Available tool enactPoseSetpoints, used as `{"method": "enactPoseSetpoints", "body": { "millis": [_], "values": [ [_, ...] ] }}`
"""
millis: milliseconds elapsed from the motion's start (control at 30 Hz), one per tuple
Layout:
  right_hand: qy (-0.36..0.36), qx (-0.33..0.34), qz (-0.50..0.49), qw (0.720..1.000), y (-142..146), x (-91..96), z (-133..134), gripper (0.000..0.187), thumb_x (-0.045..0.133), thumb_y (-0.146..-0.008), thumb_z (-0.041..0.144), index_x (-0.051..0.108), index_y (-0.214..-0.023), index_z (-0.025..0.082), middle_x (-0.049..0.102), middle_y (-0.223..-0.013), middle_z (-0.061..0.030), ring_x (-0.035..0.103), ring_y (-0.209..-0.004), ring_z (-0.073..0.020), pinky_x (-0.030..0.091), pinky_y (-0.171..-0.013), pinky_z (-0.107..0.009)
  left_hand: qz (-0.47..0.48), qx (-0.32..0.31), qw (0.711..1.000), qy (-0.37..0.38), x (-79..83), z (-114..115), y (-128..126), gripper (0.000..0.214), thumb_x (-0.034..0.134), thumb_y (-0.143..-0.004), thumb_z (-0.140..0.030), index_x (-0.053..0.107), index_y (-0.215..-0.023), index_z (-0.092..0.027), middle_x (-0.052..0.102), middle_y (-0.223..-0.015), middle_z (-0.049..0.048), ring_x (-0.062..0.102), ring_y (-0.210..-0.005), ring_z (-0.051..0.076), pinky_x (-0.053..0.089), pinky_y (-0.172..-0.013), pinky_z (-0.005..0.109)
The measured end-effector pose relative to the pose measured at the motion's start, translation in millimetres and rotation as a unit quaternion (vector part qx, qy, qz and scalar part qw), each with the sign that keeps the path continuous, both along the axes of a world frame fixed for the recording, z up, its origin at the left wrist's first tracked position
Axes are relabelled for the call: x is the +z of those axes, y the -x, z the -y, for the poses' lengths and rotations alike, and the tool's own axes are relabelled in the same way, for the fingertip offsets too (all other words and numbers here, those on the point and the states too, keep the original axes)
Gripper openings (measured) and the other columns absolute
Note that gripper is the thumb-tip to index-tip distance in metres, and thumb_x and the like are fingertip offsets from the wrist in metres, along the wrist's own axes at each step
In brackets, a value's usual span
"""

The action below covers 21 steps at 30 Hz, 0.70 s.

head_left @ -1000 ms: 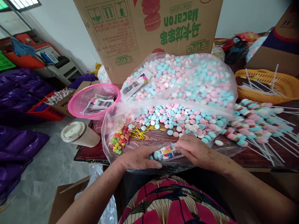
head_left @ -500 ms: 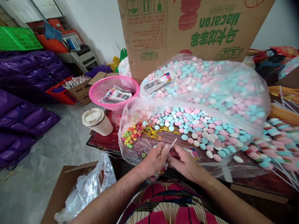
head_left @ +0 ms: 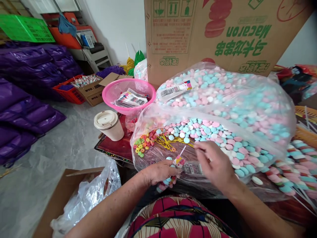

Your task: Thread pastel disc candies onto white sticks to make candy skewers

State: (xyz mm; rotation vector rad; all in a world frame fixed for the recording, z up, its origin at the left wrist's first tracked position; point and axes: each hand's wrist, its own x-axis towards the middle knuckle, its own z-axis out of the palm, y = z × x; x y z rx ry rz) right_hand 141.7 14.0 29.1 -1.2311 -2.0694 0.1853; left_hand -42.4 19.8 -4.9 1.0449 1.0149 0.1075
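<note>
My left hand (head_left: 162, 172) is closed around a bagged candy skewer (head_left: 169, 181) of pink and blue pieces. A printed bag top (head_left: 178, 161) and a white stick (head_left: 183, 151) poke up from its grip. To the right, my right hand (head_left: 214, 163) is raised over the table, thumb and forefinger pinched at the end of a gold twist tie (head_left: 188, 142). More gold twist ties (head_left: 164, 142) lie loose beside small coloured candy rings (head_left: 146, 143). Between my hands a flat printed bag (head_left: 192, 168) lies on the plastic.
A large clear sack (head_left: 223, 96) spills pink, blue and white candies before a cardboard box (head_left: 183, 39). At left stand a lidded cup (head_left: 109, 125) and a pink basket (head_left: 105, 94) of printed bags. Finished skewers (head_left: 300, 162) lie at right; an open carton (head_left: 55, 198) sits below left.
My right hand has left the bagged skewer and moved right and up to the gold twist ties. My left hand still holds the skewer, slightly lower and left, and the view has shifted.
</note>
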Motion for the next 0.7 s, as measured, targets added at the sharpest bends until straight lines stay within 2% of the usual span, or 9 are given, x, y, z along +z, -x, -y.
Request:
{"method": "enactPoseSetpoints", "body": {
  "millis": [100,200,267,333,400,467,567,633,700],
  "values": [
    [-0.139,0.176,0.224,0.949,4,-0.1,4,0.033,0.035,-0.09,0.009,0.059,-0.112,0.013,0.065,-0.109,-0.014,0.053,-0.108,-0.027,0.03,-0.102,-0.054,0.003,-0.055,0.998,-0.001,5.3,-4,1,0.019,0.053,-0.075,-0.033,0.051,-0.067,-0.016,0.051,-0.056,-0.0031,0.05,-0.042,0.01,0.034,-0.033,0.017],
    [-0.106,0.225,0.297,0.922,9,-13.1,11,0.029,0.036,-0.087,0.006,0.065,-0.087,0.012,0.067,-0.075,-0.0098,0.058,-0.081,-0.0238,0.026,-0.102,-0.058,-0.009,-0.188,0.978,-0.091,17.9,-4,1,0.015,0.051,-0.079,-0.03,0.055,-0.075,-0.016,0.055,-0.062,-0.0025,0.056,-0.052,0.012,0.042,-0.043,0.021],
    [0.049,0.222,0.263,0.938,10,-21.3,15,0.024,0.041,-0.082,0.008,0.062,-0.073,0.014,0.062,-0.062,-0.0067,0.057,-0.069,-0.0213,0.035,-0.095,-0.054,-0.106,-0.244,0.929,-0.258,26.5,1,1,0.013,0.052,-0.081,-0.028,0.057,-0.083,-0.016,0.06,-0.069,0.0005,0.061,-0.062,0.017,0.046,-0.052,0.025],
    [0.306,0.218,0.15,0.914,10,-24.3,16,0.021,0.041,-0.082,0.015,0.058,-0.069,0.016,0.057,-0.056,-0.0037,0.057,-0.061,-0.019,0.046,-0.081,-0.044,-0.2,-0.268,0.828,-0.45,31.8,7,3,0.013,0.053,-0.081,-0.022,0.059,-0.09,-0.015,0.064,-0.078,0.0056,0.063,-0.069,0.021,0.048,-0.059,0.03],
    [0.523,0.221,0.029,0.822,9,-22.5,11,0.026,0.036,-0.085,0.024,0.053,-0.067,0.018,0.047,-0.045,0.0015,0.051,-0.047,-0.0152,0.048,-0.062,-0.033,-0.209,-0.278,0.726,-0.593,33.0,14,10,0.015,0.051,-0.083,-0.019,0.059,-0.094,-0.014,0.065,-0.084,0.0082,0.062,-0.071,0.022,0.048,-0.062,0.032],
    [0.618,0.248,-0.025,0.745,9,-19.1,-2,0.037,0.028,-0.089,0.032,0.052,-0.064,0.018,0.044,-0.041,0.0028,0.047,-0.039,-0.0132,0.045,-0.051,-0.028,-0.164,-0.244,0.683,-0.669,30.9,19,20,0.017,0.045,-0.087,-0.019,0.06,-0.091,-0.014,0.064,-0.081,0.0076,0.059,-0.068,0.019,0.047,-0.063,0.031],
    [0.528,0.186,-0.033,0.828,17,-20.7,-36,0.045,0.024,-0.091,0.037,0.058,-0.07,0.017,0.059,-0.058,-0.0022,0.056,-0.052,-0.0137,0.044,-0.055,-0.026,-0.142,-0.059,0.777,-0.61,25.3,20,37,0.027,0.038,-0.091,-0.023,0.063,-0.083,-0.015,0.063,-0.078,0.0061,0.058,-0.07,0.016,0.046,-0.066,0.026],
    [0.419,0.077,-0.026,0.904,31,-30.0,-59,0.037,0.034,-0.09,0.034,0.06,-0.07,0.018,0.062,-0.069,-0.0038,0.058,-0.065,-0.0153,0.042,-0.063,-0.027,-0.12,0.084,0.864,-0.482,21.8,18,44,0.029,0.039,-0.091,-0.028,0.063,-0.08,-0.016,0.062,-0.071,0.003,0.057,-0.068,0.015,0.044,-0.063,0.023],
    [0.358,0.009,-0.013,0.934,51,-43.9,-74,0.024,0.045,-0.083,0.024,0.057,-0.063,0.018,0.061,-0.073,-0.0052,0.057,-0.074,-0.0176,0.04,-0.068,-0.028,-0.102,0.195,0.913,-0.344,19.2,17,45,0.029,0.043,-0.088,-0.034,0.062,-0.073,-0.017,0.055,-0.058,-0.001,0.053,-0.056,0.013,0.04,-0.052,0.021]
  ]
}}
